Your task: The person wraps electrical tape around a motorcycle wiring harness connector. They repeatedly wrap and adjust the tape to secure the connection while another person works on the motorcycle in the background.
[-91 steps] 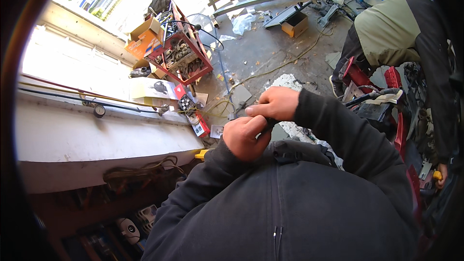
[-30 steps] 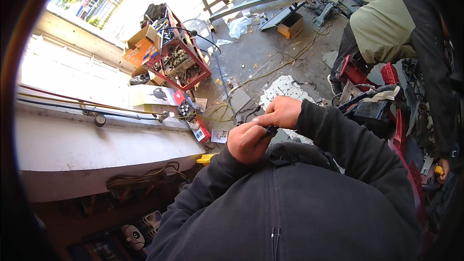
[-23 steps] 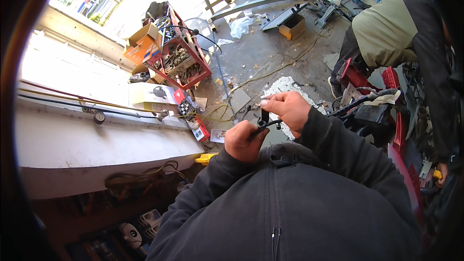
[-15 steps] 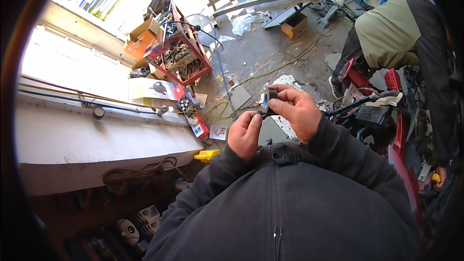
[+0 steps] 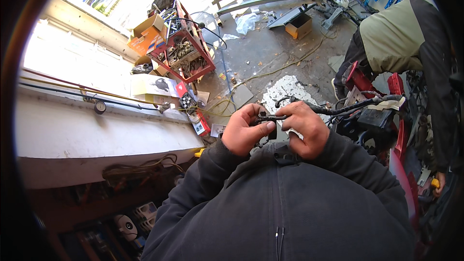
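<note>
Half a second ago the right hand [image 5: 309,128] held a roll of tape up on its edge, and now that hand has come lower and I can't see the roll clearly. Both hands have moved so that a thin black wire [image 5: 276,117] lies almost flat between them, in the middle of the frame. I see the left hand [image 5: 245,131] pinching it, thumb below and pointing finger on top. On the other side the right fingers are bent, and their tips seem to pinch it too. I guess two hands are on it to keep it still and straight. Some dark lump [image 5: 271,135] hangs under the left thumb; it may be the tape, but I can't tell. Behind the right hand, a thick black cable [image 5: 348,111] runs to a red metal part [image 5: 396,84] at the right of the frame, where a co-worker [image 5: 394,34] bends over. At upper left, an orange box [image 5: 144,38] leans on a red cart [image 5: 203,65], maybe put there to be easy to reach. It has marks on its side, too small for me to read. So is the little dial [image 5: 100,107] at far left.
</note>
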`<action>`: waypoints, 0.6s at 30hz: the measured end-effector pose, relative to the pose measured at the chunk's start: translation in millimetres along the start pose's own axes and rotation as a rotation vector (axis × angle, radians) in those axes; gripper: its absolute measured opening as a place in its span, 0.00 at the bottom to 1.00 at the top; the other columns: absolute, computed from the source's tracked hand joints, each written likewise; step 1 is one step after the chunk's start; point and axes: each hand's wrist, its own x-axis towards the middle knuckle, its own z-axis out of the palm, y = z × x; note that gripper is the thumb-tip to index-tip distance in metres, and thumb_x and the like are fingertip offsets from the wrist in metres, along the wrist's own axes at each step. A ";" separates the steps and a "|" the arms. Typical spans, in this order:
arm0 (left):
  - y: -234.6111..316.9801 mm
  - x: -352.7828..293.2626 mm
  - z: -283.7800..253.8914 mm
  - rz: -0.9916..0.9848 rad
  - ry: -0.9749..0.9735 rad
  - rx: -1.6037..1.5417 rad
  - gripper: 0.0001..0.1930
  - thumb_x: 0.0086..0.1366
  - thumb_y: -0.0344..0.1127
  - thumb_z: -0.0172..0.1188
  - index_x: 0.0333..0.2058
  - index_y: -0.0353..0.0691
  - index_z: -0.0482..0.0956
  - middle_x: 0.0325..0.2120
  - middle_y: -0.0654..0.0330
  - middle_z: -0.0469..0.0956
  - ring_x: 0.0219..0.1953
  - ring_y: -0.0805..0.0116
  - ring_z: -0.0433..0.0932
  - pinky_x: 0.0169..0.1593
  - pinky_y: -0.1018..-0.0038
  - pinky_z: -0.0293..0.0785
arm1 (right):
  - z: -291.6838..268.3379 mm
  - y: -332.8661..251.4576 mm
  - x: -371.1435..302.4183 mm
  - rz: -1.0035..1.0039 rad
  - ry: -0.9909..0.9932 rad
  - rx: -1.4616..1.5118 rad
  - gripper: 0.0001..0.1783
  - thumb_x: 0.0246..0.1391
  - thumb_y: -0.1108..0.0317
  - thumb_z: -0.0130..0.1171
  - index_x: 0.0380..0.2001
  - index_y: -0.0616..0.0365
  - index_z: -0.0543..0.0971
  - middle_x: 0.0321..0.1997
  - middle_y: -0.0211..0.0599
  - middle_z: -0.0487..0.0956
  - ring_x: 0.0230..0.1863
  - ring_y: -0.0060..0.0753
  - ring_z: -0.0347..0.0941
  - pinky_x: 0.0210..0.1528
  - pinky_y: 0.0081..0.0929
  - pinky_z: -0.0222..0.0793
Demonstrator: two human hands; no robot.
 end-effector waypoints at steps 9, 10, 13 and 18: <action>-22.2 -4.7 13.6 0.488 0.151 0.764 0.16 0.64 0.23 0.79 0.44 0.37 0.79 0.29 0.62 0.84 0.32 0.78 0.80 0.38 0.73 0.78 | -2.2 28.4 32.2 0.772 -0.311 0.425 0.26 0.73 0.49 0.70 0.37 0.66 0.90 0.28 0.40 0.85 0.33 0.25 0.78 0.38 0.35 0.75; -22.7 -5.3 13.6 0.537 0.181 0.824 0.16 0.64 0.24 0.80 0.43 0.38 0.79 0.28 0.62 0.83 0.31 0.78 0.80 0.37 0.73 0.78 | 0.7 32.0 33.4 0.852 -0.293 0.477 0.26 0.72 0.49 0.71 0.37 0.66 0.91 0.29 0.37 0.86 0.34 0.23 0.78 0.39 0.34 0.76; -23.3 -6.5 12.0 0.466 0.249 0.728 0.15 0.70 0.28 0.77 0.48 0.38 0.79 0.27 0.66 0.80 0.31 0.80 0.75 0.35 0.76 0.73 | 17.9 30.7 29.7 0.848 -0.032 0.813 0.17 0.75 0.59 0.70 0.43 0.66 0.89 0.38 0.29 0.86 0.41 0.20 0.77 0.48 0.28 0.75; -26.7 -4.7 9.9 0.289 0.279 0.418 0.10 0.81 0.29 0.64 0.55 0.38 0.77 0.28 0.70 0.76 0.30 0.83 0.70 0.34 0.79 0.64 | 21.2 19.7 24.0 0.651 0.317 0.960 0.17 0.76 0.64 0.68 0.51 0.72 0.87 0.53 0.34 0.83 0.52 0.22 0.79 0.58 0.25 0.75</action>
